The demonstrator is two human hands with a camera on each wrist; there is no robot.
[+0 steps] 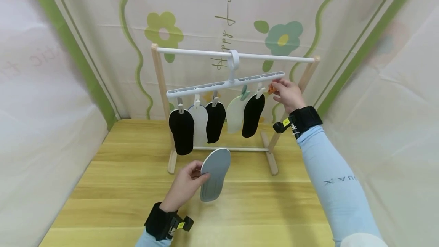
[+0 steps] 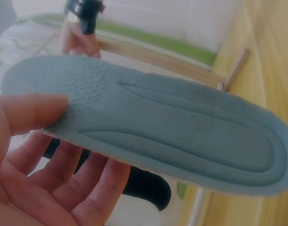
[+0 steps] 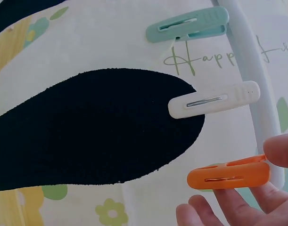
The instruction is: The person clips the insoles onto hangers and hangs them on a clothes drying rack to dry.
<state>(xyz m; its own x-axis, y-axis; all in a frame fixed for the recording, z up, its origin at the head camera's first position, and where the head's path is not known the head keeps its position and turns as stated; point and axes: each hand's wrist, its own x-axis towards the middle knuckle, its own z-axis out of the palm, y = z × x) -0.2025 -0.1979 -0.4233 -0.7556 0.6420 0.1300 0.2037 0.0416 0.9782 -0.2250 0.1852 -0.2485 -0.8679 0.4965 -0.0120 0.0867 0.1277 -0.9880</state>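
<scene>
A grey shoe insole [image 2: 181, 127] is gripped in my left hand [image 1: 186, 184], thumb on its face and fingers behind, held below the hanger. Up at the hanger's right end, my right hand [image 1: 289, 93] pinches an orange clip [image 3: 228, 175] between thumb and fingers. The white clip hanger [image 1: 205, 87] tilts, its right end higher. From its other clips hang several insoles: a black one [image 1: 181, 132] at far left, a white one [image 1: 199, 123], another black one [image 1: 215, 121], a pale one [image 1: 236, 115] on a green clip [image 3: 187, 24], and a black one [image 3: 96, 129] on a white clip [image 3: 214, 100].
A wooden rack with a white top rod [image 1: 192, 52] carries the hanger by its hook [image 1: 234, 62]. Its wooden feet [image 1: 270, 163] stand on the wood-grain table [image 1: 137, 186]. Patterned fabric walls [image 1: 103, 10] enclose the table at the back and sides.
</scene>
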